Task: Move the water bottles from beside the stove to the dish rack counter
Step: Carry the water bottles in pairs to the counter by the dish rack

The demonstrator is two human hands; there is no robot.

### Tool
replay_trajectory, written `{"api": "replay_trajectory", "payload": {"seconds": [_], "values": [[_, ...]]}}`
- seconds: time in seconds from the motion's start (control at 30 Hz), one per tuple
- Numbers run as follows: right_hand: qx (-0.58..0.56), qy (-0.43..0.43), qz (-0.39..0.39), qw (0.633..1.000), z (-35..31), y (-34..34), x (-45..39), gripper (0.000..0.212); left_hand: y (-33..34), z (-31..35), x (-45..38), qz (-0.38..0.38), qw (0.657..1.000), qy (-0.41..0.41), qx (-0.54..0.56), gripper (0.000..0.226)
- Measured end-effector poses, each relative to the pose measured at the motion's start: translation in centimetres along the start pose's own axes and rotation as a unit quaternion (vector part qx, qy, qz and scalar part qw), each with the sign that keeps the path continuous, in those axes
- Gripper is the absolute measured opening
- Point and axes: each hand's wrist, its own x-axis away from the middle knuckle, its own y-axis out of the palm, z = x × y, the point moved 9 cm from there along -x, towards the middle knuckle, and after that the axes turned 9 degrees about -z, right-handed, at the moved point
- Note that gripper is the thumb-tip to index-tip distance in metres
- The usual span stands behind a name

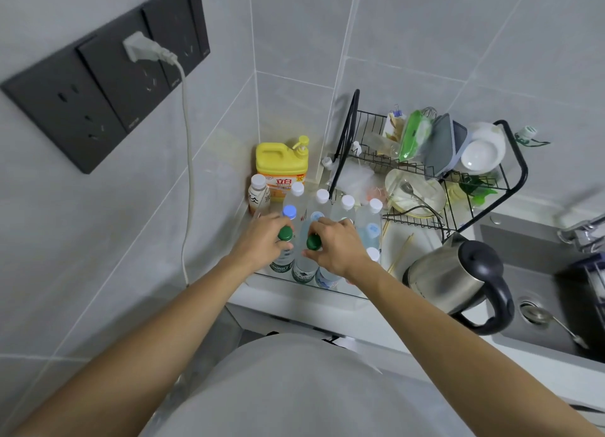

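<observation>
Reaching into the corner of a tiled kitchen, a person clasps two green-capped water bottles by their necks: the left hand (266, 236) has its grip curled round the left bottle (284, 240), the right hand (337, 243) its grip round the right bottle (309, 256). Both bottles stand upright on the tabletop (419, 240) at the near edge of a cluster of white-capped bottles (322, 196), just beside the black wire dish rack (510, 148). A yellow detergent jug (281, 161) stands behind them against the wall; a steel kettle (455, 276) sits to the right, near the sink (537, 282).
</observation>
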Motion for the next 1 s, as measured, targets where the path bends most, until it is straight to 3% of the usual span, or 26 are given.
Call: {"api": "replay_trajectory", "payload": {"seconds": [1.0], "values": [[-0.010, 0.013, 0.024, 1.000, -0.5, 0.4, 0.5, 0.037, 0.7, -1.2, 0.6, 0.033, 0.998, -0.046, 0.026, 0.050]]}}
